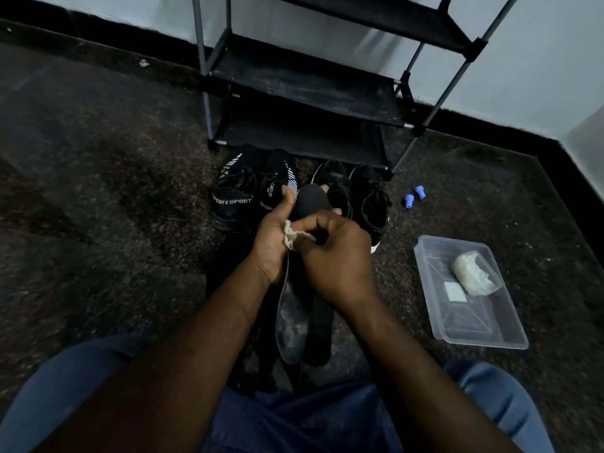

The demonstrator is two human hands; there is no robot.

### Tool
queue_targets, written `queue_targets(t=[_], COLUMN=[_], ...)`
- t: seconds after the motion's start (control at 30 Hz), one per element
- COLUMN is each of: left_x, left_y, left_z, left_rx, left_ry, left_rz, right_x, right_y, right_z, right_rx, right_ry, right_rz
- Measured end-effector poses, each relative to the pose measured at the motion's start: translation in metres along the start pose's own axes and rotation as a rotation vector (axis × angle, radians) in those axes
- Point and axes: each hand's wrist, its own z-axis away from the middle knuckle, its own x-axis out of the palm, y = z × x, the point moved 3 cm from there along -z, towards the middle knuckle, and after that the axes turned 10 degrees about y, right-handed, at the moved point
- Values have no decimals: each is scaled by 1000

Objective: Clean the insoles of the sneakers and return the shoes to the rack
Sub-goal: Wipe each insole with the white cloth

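Here, in the head view, the left hand (271,246) is clenched around a black insole (312,204), held upright above the person's lap, with a greyer insole (291,322) against it. The right hand (336,259) pinches a whitish cloth (292,235) to the black insole. Two pairs of sneakers (233,197) stand on the floor just before the rack (304,93). To the right lies a clear container (470,325) holding a white wad (474,276).
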Motion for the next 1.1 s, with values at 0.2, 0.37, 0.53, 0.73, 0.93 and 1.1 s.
queue_targets(t=[0.2,0.37,0.53,0.73,0.93,1.1], left_x=[12,4,6,7,17,13], left_y=[-5,0,0,-2,-14,-7], left_z=[11,9,8,10,16,15], left_rx=[-11,7,17,46,-61,-37], left_ry=[-95,-31,-70,-100,-72,-49], left_rz=[-71,20,54,-15,-115,-63], right_x=[-26,-42,-37,-30,-35,-51], right_y=[14,34,47,51,61,58], right_z=[-11,-8,1,1,4,5], right_rx=[247,419,516,546,393,205], right_ry=[42,93,-29,94,236,433], right_rz=[-377,-570,-499,-585,-387,-166])
